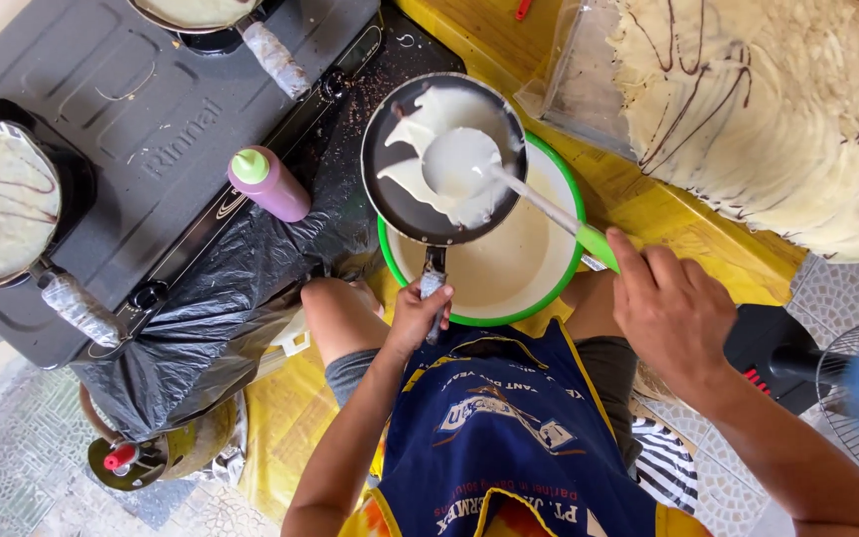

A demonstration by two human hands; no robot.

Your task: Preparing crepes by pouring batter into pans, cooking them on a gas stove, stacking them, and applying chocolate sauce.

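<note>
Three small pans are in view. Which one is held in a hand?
The dark pan over the green-rimmed bowl: the left hand grips its handle while batter pools in it. The other two sit unheld on the stove.

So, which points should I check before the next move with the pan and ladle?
1. Left hand grips pan handle: ok.
2. Right hand holds ladle: ok.
3. Pan is over the batter bowl, so drips fall inside: ok.
4. Batter covers the whole pan bottom: not ok, dark patches remain.
5. Ladle is emptied: not ok, batter remains in it.
6. Burner flame for this pan: cannot tell.
</note>
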